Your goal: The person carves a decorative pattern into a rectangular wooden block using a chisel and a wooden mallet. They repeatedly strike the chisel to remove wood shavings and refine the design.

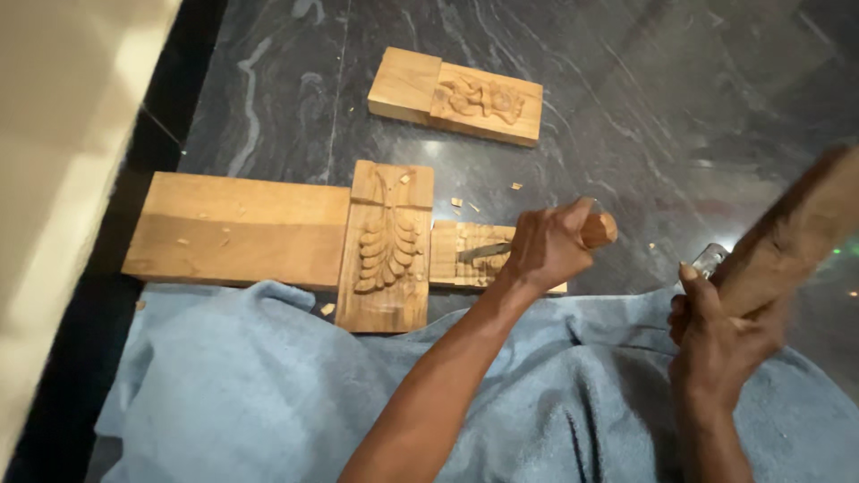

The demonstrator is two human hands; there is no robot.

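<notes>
My left hand (548,246) grips a chisel (598,231) by its wooden handle, its metal blade resting on a small carved wooden block (452,255). My right hand (716,335) holds a long wooden mallet (796,233), raised and blurred at the right. Beside the small block lies an upright wooden panel (386,246) carved with a leaf pattern. A plain wooden board (237,228) lies left of that panel.
Another carved wooden block (456,96) rests farther away on the dark marble floor (644,107). A blue towel (233,385) covers the near area under my arms. Small wood chips are scattered around the blocks. A pale wall (54,134) runs along the left.
</notes>
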